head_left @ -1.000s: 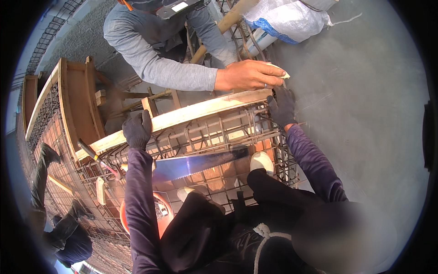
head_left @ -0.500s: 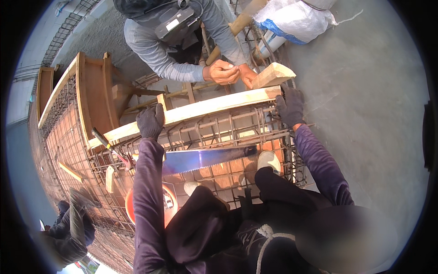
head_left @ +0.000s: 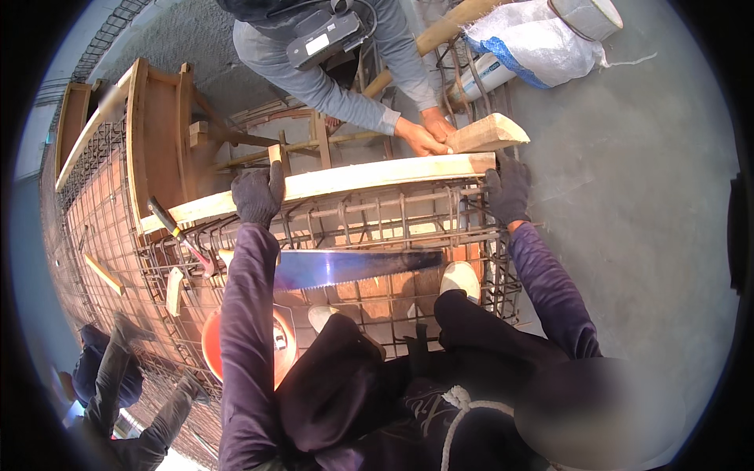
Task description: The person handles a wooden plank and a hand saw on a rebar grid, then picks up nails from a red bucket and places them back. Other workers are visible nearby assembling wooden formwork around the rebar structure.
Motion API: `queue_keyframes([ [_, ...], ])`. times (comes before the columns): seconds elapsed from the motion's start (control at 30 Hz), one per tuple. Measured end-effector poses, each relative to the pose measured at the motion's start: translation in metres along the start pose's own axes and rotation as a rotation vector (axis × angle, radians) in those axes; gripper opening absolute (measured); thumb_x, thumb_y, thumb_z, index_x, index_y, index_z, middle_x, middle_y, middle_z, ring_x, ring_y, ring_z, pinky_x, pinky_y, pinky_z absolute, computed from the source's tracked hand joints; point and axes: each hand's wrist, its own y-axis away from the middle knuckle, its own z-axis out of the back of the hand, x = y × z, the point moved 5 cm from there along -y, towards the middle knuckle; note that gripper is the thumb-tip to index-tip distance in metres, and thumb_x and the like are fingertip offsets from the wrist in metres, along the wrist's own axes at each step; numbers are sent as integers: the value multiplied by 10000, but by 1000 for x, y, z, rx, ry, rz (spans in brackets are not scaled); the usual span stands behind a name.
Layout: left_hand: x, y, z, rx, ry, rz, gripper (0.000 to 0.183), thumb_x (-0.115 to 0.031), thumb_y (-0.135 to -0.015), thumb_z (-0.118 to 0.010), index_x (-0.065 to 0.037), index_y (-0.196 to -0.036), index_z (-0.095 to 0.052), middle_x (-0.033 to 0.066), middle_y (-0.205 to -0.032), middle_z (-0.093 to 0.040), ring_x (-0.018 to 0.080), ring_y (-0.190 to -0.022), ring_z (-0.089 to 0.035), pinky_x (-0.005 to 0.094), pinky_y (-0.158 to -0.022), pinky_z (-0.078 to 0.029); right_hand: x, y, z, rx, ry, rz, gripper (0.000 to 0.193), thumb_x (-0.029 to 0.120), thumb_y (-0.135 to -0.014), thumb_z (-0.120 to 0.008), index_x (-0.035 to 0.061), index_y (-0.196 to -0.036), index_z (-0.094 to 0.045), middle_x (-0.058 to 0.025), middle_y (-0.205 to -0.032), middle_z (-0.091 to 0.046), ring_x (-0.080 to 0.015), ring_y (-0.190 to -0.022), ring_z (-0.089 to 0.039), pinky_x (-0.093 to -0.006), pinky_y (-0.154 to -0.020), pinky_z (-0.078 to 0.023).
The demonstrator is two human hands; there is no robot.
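Observation:
A long pale wooden board (head_left: 377,174) lies across the top of a steel rebar cage. My left hand (head_left: 258,196), in a dark glove, is closed around the board left of its middle. At the right end, my gloved right hand (head_left: 509,191) is closed on the board's tip; some of its fingers are hidden. A short thick wood piece (head_left: 488,133) sits just beyond that end, with a co-worker's bare hands (head_left: 424,135) at its left side. Below the board, a handsaw (head_left: 361,268) rests on the rebar, its handle partly behind my left forearm.
A hammer (head_left: 179,235) leans on the rebar at the left. Near my left arm are an orange bucket (head_left: 212,345) and a small wood offcut (head_left: 173,291). Wooden formwork (head_left: 161,141) rises at the far left. A white sack (head_left: 542,43) lies at the far right. Another person (head_left: 110,377) is lower left.
The co-worker's raised hand has come down to the short wood piece. My hands stay on the board. The whole view has shifted slightly.

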Motion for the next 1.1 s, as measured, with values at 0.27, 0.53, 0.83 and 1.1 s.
queue_keyframes([
  [0.27,-5,0,5,24,-115,29,528,-452,-1076,-538,-66,-848,-817,191,-819,-759,437,-862,-723,546,-875,-514,1,0,2,82,-20,-36,578,407,-1040,-544,21,-1468,-590,-209,-1327,-665,-405,-1262,-586,-539,-1161,-372],
  [0.53,-21,14,22,-222,-80,16,288,-328,-1006,-680,-83,-897,-784,110,-883,-744,357,-959,-693,531,-959,-460,-21,6,-17,69,-15,-32,528,386,-1082,-510,55,-1486,-591,-192,-1347,-686,-385,-1248,-603,-535,-1131,-383],
  [0.83,-110,222,53,-84,644,170,343,-337,-983,-775,-82,-1210,-746,152,-1134,-735,350,-1122,-695,501,-1022,-539,-76,6,-44,129,-119,-98,501,364,-1157,-481,-43,-1381,-667,-253,-1304,-725,-414,-1211,-677,-502,-1025,-501],
  [1.1,-85,314,48,103,590,424,360,-300,-1002,-736,-91,-1295,-715,151,-1149,-734,378,-1132,-688,504,-973,-564,-66,1,-37,56,-19,6,481,328,-1161,-491,-69,-1373,-661,-273,-1292,-726,-429,-1195,-682,-501,-1027,-508],
])
